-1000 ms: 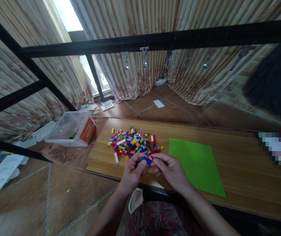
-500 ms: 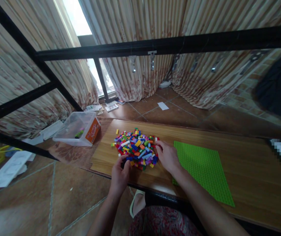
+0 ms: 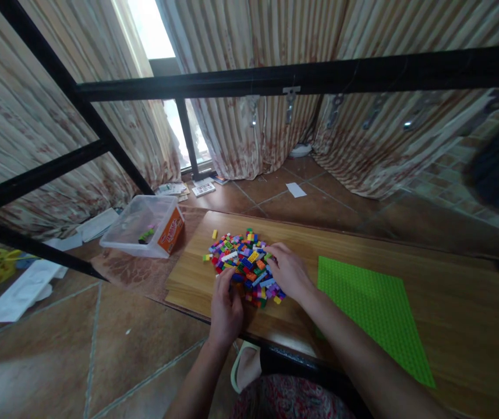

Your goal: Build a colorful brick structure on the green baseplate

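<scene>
A heap of mixed coloured toy building bricks lies on the wooden board. My left hand is at the near left edge of the heap, thumb and fingers apart, curved around the bricks there. Across from it, my right hand reaches over the heap's right side. Its fingers are bent and spread, with the tips among or just above the bricks. No brick shows clearly held in either hand. To the right of the heap a flat green studded baseplate lies under my right forearm.
A clear plastic box with an orange label and a few pieces inside stands left of the wooden board. Black metal bars cross beyond it, with clips hanging down. Papers and booklets lie on the tiled floor.
My right hand has moved inward over the right side of the heap. My left hand has shifted slightly, its fingers reaching further up the near left edge. The view has turned a little left.
</scene>
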Demonstrator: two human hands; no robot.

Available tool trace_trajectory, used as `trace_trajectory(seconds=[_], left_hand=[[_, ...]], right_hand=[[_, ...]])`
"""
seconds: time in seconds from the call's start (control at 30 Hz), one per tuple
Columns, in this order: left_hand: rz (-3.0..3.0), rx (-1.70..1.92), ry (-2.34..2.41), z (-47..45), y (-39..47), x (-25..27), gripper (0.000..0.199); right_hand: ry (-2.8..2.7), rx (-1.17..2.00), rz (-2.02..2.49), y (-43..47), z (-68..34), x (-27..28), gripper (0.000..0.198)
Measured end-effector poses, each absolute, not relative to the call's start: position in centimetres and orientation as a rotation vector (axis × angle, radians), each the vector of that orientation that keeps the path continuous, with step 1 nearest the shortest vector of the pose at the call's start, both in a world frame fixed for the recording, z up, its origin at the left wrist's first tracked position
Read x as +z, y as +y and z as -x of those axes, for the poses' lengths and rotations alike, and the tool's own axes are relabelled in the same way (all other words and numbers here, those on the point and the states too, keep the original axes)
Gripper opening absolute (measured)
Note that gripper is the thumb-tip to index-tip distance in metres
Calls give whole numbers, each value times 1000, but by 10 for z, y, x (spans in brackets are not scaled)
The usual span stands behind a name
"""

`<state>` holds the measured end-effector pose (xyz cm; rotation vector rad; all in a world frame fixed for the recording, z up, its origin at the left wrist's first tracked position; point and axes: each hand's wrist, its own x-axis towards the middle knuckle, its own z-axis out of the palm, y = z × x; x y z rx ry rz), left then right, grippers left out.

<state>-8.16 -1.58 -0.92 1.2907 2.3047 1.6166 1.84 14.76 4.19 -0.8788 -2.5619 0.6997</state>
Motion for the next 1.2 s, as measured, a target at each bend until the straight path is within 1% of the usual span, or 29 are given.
trace_trajectory(seconds=[0.17,0.27,0.43,0.57,0.73,0.97,1.2], left_hand=[[-1354,1622,2274,80,-13,-10,49],[-1349,1628,2263,78,-13,-9,51],[-1292,1685,2257,78,-16,-8,49],[-1255,1700,2278,81,-18,-8,46],[-1167,1744,2359,86,-17,-11,42],[-1157,1697,2393,83,-15,-9,48],[-1136,1691,2318,85,-17,-5,53]], right_hand=[[-2701,612,784,147,-4,42,33],[-2779,544,755,146,2,43,33],[-2775,624,758,149,-4,43,20],[-2755,672,712,154,-20,45,19],[-2703,655,758,160,-16,49,22],[-2791,619,810,157,27,54,27],[-2904,572,1043,146,49,58,25]])
